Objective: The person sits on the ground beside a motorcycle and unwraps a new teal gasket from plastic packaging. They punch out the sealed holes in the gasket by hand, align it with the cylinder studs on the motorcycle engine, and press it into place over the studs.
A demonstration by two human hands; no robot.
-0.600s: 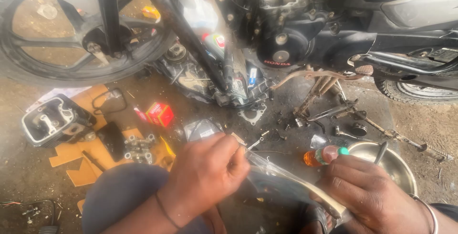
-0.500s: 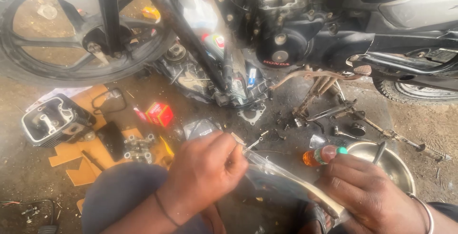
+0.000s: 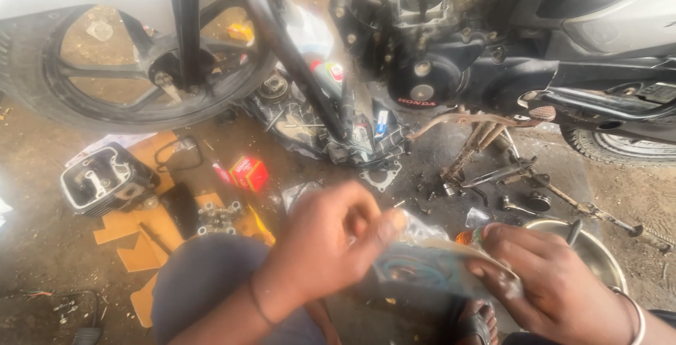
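We see our left hand closed, fingers curled and thumb pinched onto the near edge of a clear plastic packet holding a pale blue-green gasket. Our right hand, with a silver metal bangle on its wrist, grips the opposite end of the same packet, fingers wrapped over the top and thumb pressed along the front. The packet sits between both hands, low in the middle of the view, held above our lap and blurred, so we cannot tell its exact contents beyond the ring shapes inside.

Just behind the right hand stands a round steel bowl on the dirt floor. Farther back a black motorcycle engine block hangs in its frame, with the black spoked front wheel to the left. On flattened brown cardboard lie a grey aluminium cylinder head and a small red cardboard box. Loose bolts and a rusty kick lever lie scattered near the engine
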